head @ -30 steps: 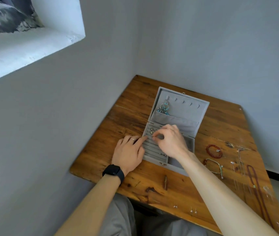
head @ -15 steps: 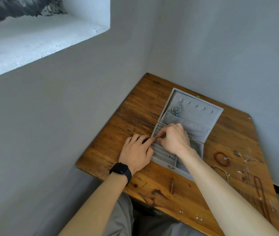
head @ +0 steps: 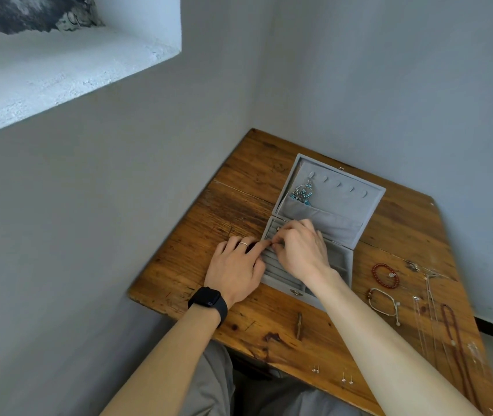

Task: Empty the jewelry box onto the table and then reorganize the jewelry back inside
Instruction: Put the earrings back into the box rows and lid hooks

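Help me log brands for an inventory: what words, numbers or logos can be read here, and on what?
No text here can be read.
Black smartwatch: faint marks glow on the screen, too small to read.
Grey jewelry box: no label or logo shows.

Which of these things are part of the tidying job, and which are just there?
Job: grey jewelry box, blue beaded piece in its lid, red bracelet, cord bracelet, long necklace, thin chains, small earrings, table, left hand, right hand.
Just there: black watch, window ledge.
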A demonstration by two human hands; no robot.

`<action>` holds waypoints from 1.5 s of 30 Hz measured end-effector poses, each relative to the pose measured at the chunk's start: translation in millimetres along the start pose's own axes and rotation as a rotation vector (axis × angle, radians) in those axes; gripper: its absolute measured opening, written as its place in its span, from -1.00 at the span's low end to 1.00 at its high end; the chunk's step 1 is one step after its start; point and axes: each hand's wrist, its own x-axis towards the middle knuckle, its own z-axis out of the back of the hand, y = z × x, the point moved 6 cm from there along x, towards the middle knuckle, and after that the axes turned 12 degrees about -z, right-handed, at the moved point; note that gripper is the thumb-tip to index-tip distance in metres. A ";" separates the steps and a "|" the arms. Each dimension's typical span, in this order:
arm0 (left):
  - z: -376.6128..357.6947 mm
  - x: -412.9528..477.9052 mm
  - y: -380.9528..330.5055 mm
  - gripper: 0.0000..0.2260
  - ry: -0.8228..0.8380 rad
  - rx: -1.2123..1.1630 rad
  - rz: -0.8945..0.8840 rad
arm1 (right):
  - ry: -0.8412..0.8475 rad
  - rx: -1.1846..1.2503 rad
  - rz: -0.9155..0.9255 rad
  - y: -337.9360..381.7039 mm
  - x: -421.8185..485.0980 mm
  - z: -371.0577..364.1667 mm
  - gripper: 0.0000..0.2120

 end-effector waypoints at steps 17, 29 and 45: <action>4.0 -0.6 -3.6 -0.55 0.018 -0.002 -0.003 | -0.013 0.081 -0.005 -17.5 -26.3 -6.3 -0.68; 6.1 -0.5 -5.2 -0.58 -0.007 0.011 -0.009 | -0.037 0.094 0.012 -17.7 -31.4 -7.8 -0.68; 24.1 -9.0 -8.8 -0.63 -0.064 -0.139 -0.001 | -0.216 0.411 -0.151 -90.8 -136.7 18.9 -0.78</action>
